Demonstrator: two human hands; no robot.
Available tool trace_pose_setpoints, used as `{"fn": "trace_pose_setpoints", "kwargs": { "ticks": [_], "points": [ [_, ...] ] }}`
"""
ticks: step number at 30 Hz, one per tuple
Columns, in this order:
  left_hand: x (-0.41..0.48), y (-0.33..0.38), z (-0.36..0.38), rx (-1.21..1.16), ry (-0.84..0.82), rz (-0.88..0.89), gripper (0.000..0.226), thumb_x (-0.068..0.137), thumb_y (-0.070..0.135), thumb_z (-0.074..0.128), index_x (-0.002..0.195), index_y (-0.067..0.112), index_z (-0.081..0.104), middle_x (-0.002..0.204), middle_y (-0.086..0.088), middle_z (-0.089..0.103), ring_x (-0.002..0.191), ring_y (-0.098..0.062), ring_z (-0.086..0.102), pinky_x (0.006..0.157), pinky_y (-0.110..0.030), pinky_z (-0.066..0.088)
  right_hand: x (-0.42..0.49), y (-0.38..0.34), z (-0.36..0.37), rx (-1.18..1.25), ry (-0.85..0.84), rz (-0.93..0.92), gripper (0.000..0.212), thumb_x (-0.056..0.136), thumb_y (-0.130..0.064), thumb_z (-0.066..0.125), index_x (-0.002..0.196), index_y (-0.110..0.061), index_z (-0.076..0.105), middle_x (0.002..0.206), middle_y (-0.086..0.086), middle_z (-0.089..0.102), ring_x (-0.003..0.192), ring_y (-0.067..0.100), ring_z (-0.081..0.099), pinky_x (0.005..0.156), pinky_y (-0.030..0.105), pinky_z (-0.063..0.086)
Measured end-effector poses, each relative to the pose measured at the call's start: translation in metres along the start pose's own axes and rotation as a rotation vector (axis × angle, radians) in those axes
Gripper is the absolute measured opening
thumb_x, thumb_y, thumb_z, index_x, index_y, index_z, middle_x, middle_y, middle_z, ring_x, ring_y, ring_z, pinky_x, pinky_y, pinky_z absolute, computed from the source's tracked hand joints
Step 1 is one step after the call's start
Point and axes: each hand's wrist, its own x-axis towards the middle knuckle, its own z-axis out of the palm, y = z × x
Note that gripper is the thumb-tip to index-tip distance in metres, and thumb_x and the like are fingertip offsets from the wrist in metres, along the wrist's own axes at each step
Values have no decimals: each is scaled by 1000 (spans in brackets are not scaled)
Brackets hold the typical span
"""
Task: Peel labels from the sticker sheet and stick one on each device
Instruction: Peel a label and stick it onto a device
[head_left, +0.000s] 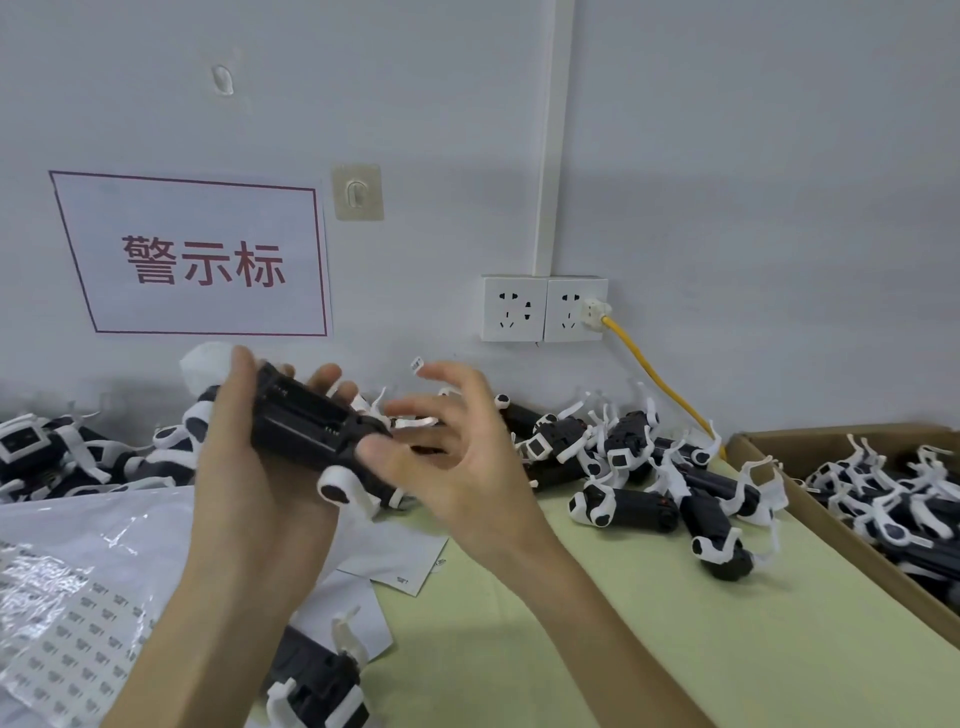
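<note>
Pale green worktop (597, 639) is backed by a grey wall. At centre left a black device (306, 426) is gripped by the left hand (244, 467), fingers curled round it. A small label (417, 364) is carried on one fingertip of the right hand (467, 467), its fingers spread. The sticker sheet (78, 649) lies lower left.

Soft, even, cool light fills the scene, with a dim horizontal shadow band across the wall (727, 197). Glare whitens the plastic over the sticker sheet (78, 649). The right hand (457, 457) is slightly motion-blurred, and wide-angle distortion slants the wall sign (197, 254) and cardboard box (883, 569).
</note>
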Motion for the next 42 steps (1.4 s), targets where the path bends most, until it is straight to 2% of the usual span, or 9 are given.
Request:
{"fn": "trace_pose_setpoints", "kwargs": {
  "ticks": [8,17,22,25,29,33,36,39,42],
  "points": [
    [4,-1,-3,-40,-62,-34,41,94,63,54,112,26,55,111,-10,65,107,-27,68,97,-42,56,-3,9,16,52,93,-27,80,75,-26,88,137,-44,40,121,-9,69,110,9,66,99,29,52],
    [-5,2,6,76,7,-131,48,72,69,66,52,25,69,70,-3,61,83,-24,48,83,-37,41,-6,0,18,83,211,-107,85,69,-26,89,136,-40,39,119,-6,71,112,13,65,98,28,51],
    [-14,-1,20,2,26,-134,49,78,62,52,103,20,56,102,-4,51,121,-29,48,104,-43,41,-11,-3,23,45,308,-164,83,69,-25,90,133,-38,40,118,-10,71,112,13,65,95,30,52],
    [-11,-3,19,-11,49,-175,90,82,59,54,151,2,40,119,-16,60,137,-37,48,106,-45,42,-10,-6,22,89,395,-201,78,70,-20,90,130,-36,43,116,-8,71,108,13,66,90,22,52],
    [-1,6,1,-159,50,-247,81,85,58,66,136,-3,49,133,-30,59,126,-40,62,111,-42,46,-3,-12,6,166,463,-172,73,73,-21,88,129,-33,43,116,-6,72,109,12,66,97,38,54],
    [7,3,-11,368,132,31,74,82,58,72,141,21,47,143,-4,56,130,-19,59,113,-43,42,2,-16,-11,134,389,-89,73,69,-29,87,128,-37,44,113,-4,73,105,18,69,95,40,55],
    [8,8,-11,806,-126,291,73,72,61,71,138,37,53,135,17,63,123,1,60,103,-30,46,5,-17,-19,83,248,-24,71,63,-28,88,121,-40,49,108,-4,74,99,15,72,87,30,57],
    [2,10,-8,1072,-552,87,53,81,56,77,129,44,58,125,18,70,114,-3,66,89,-26,58,7,-19,-26,113,142,-2,67,64,-25,86,120,-33,49,103,-2,77,90,19,73,76,25,55],
    [-7,0,-5,1028,-651,-72,43,81,38,76,121,45,63,112,8,76,103,-10,72,81,-21,58,7,-20,-30,163,62,-8,64,71,-22,84,124,-26,49,103,0,78,91,19,74,78,26,58]
  ]
}}
